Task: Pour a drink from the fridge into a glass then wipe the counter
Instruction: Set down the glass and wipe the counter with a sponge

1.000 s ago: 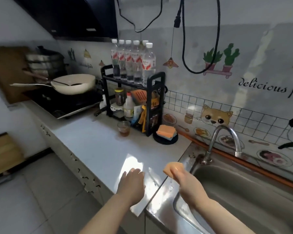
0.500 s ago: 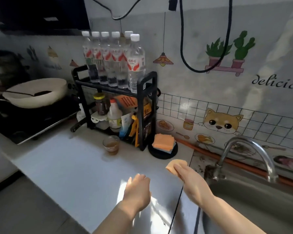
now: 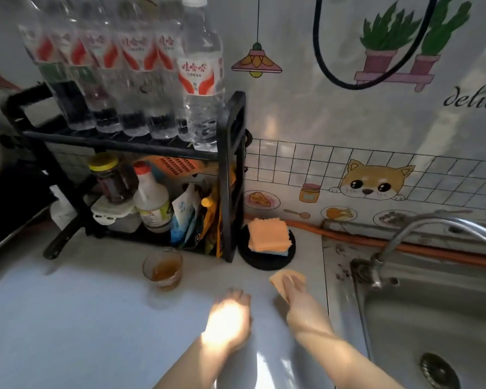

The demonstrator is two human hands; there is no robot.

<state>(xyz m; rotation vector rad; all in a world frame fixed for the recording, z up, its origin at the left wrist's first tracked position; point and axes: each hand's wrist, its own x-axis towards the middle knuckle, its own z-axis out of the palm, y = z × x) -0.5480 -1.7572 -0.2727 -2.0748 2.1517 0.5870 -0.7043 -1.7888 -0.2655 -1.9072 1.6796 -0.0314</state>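
Note:
A small glass (image 3: pixel 163 269) partly filled with brown drink stands on the white counter (image 3: pixel 76 321) in front of the black rack. My right hand (image 3: pixel 295 293) presses an orange cloth (image 3: pixel 282 277) flat onto the counter, right of the glass and just left of the sink. My left hand (image 3: pixel 230 318) rests palm down on the counter beside it, fingers loosely curled, holding nothing, lit by a patch of sun.
A black two-tier rack (image 3: pixel 227 175) holds several water bottles (image 3: pixel 201 80) above, with jars and sauce bottles below. Folded orange cloths (image 3: pixel 268 234) lie on a black round dish (image 3: pixel 264 261). The steel sink (image 3: pixel 432 318) and tap (image 3: pixel 421 228) fill the right side.
My right hand carried the orange cloth from above the sink edge leftward and down onto the counter. The view moved closer to the rack. My left hand stayed on the counter.

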